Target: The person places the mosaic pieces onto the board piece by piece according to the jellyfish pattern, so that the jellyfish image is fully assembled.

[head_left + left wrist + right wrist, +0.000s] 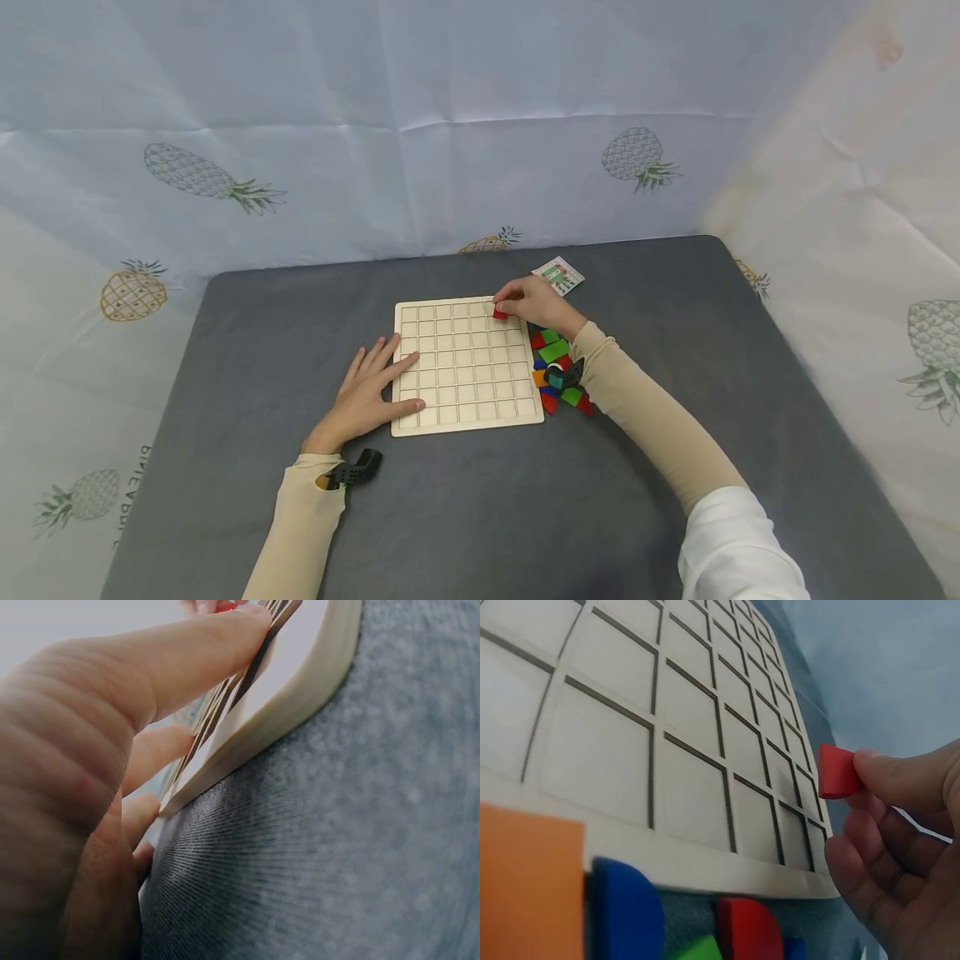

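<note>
I see my right hand (pixel 534 302) pinching a small red block (pixel 835 772) with one rounded edge just over the far right corner of the pale wooden grid board (pixel 465 367), whose shallow square cells lie bare. My left hand (pixel 365 393) rests spread flat on the board's left edge. Glossy coloured blocks (pixel 556 367) crowd the right rim on the grey felt-like desk (pixel 675 375), wide open elsewhere.

The red piece (pixel 500 313) is small, flat and glossy, with one curved edge in the right wrist view; the right hand (pixel 534 302) pinches it just above the far right corner of the board (pixel 465 367). The board is pale wood, cut into a grid of square recesses, lying flat on the table, the left hand (pixel 365 395) pressed on its near left edge.
</note>
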{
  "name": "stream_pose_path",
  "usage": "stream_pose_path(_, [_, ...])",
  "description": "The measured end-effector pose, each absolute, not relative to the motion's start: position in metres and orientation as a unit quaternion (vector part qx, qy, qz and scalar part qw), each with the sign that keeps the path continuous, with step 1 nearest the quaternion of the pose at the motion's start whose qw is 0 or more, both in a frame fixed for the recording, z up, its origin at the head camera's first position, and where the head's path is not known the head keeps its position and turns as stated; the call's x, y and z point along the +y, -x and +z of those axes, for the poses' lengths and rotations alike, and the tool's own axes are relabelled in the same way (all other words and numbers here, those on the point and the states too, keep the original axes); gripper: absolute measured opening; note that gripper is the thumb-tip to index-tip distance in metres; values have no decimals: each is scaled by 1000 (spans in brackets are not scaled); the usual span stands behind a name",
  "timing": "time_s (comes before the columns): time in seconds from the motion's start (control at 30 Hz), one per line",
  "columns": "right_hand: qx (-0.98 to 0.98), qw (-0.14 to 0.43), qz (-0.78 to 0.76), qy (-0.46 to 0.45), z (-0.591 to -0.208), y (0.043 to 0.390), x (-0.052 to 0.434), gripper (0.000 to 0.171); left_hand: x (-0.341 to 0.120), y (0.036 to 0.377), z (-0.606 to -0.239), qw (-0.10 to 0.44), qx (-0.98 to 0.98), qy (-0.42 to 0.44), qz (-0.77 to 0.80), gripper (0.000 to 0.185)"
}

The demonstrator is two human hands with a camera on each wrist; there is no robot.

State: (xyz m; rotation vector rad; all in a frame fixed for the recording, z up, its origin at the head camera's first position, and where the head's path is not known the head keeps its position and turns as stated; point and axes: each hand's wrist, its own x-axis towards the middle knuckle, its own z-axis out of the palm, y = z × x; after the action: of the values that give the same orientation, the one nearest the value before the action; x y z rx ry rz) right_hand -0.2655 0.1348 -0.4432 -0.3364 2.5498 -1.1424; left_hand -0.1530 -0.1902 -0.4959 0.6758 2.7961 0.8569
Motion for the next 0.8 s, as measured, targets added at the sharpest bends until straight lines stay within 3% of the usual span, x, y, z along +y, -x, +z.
stream_pose_path(0.27, [899,181,-378,129,-452,263,127,18,-191,153,-497,66,928,-226,290,82])
stream_pose_path(0.8, [938,120,-271,180,-458,259,113,13,-190,153,-496,66,927,-222,296,81])
